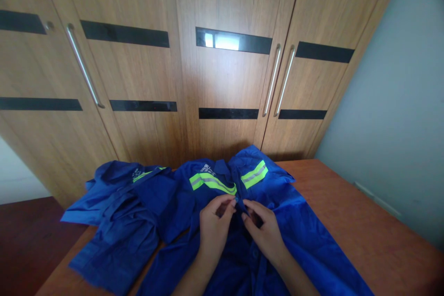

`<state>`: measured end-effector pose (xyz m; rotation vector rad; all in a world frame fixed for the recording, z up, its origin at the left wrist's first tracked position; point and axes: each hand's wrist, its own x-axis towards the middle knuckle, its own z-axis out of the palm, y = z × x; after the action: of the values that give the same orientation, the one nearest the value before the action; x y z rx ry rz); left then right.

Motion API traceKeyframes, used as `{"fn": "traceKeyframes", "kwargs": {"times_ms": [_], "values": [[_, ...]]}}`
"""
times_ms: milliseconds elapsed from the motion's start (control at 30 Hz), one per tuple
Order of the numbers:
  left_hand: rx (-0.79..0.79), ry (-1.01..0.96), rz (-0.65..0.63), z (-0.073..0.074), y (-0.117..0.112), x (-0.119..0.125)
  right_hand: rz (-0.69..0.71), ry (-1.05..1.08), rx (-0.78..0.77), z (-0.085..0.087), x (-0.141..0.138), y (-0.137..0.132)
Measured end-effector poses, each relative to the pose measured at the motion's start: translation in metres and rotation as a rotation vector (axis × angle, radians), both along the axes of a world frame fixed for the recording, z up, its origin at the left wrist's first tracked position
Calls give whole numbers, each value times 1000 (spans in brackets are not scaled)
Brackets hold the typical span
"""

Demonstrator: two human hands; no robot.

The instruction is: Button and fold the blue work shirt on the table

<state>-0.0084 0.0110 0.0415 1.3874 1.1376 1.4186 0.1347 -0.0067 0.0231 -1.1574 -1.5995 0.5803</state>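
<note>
A blue work jacket (305,226) with bright yellow-green reflective bands across its chest lies spread out, collar away from me. My left hand (215,222) pinches the front edge of the jacket just below the left band, close to a small button (236,199). Opposite it, my right hand (262,226) grips the other front edge between thumb and fingers. Both hands are almost touching at the middle of the front opening. Whether the button is through its hole cannot be made out. Another button (255,253) shows lower on the front.
A second blue garment (128,222) with a reflective strip lies bunched at the left. Both rest on a reddish-brown wooden table (364,236). Behind it stands a wooden wardrobe (229,78) with metal handles, and a pale wall (391,101) rises on the right.
</note>
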Motion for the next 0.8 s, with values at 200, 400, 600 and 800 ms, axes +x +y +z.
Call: {"fn": "traceKeyframes", "kwargs": {"times_ms": [200,400,600,800], "values": [[-67,-32,-51,1,-2,3,12,90,-71,-2,0,2],[150,203,-6,-1,-3,1,10,202,-146,-5,4,2],[281,313,-31,1,-5,2,27,158,-148,-5,3,2],[210,296,5,-1,-6,3,87,84,-95,-4,4,0]]}}
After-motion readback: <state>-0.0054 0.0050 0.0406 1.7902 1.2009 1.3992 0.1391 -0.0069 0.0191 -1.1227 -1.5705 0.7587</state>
